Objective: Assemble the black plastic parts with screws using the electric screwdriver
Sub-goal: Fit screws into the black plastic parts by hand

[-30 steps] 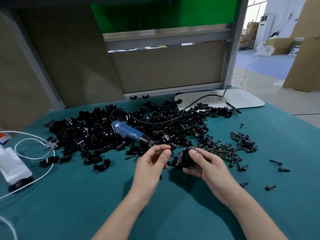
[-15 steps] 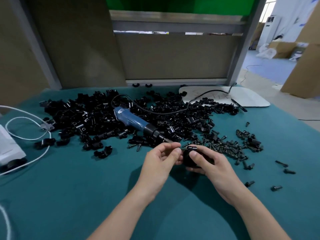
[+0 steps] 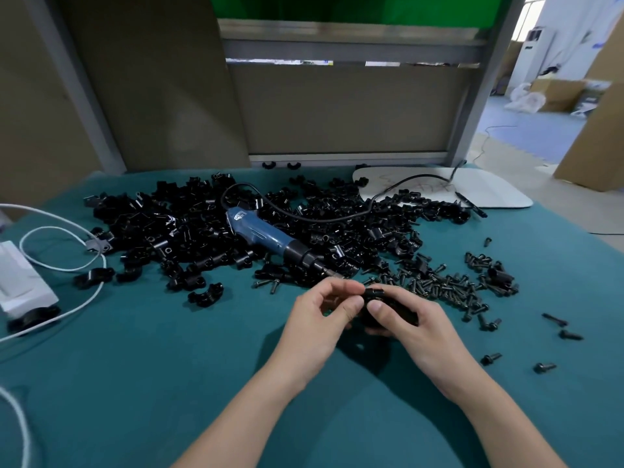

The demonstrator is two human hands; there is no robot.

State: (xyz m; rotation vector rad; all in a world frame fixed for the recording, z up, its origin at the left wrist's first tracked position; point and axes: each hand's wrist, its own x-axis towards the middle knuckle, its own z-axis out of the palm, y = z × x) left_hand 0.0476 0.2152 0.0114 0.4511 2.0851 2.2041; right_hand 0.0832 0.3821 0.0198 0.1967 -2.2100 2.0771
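A black plastic part (image 3: 374, 293) is held above the teal worktop (image 3: 135, 383), near the middle and just on the near side of the heaps. It is gripped by the right hand (image 3: 417, 327), with the thumb laid across its top and the fingers curled round its far side and underside. The part's left side is pinched between the bent thumb and forefinger of the left hand (image 3: 319, 320). Whether a screw is also caught between those fingers cannot be told.

The electric screwdriver (image 3: 266, 236) is seen lying untouched on a wide pile of black parts (image 3: 169, 231) that is spread along the far half of the worktop. Its blue handle is turned toward the far edge and its dark nose is pointed toward the hands. A black cord (image 3: 337, 218) is run from its handle toward the far right corner, where a white board (image 3: 489, 194) is laid.

Loose black screws (image 3: 445, 288) are heaped just right of the hands, and a few single screws are scattered nearer the right edge. At the left edge a white box (image 3: 20, 285) and a looped white cable (image 3: 60, 265) are found.
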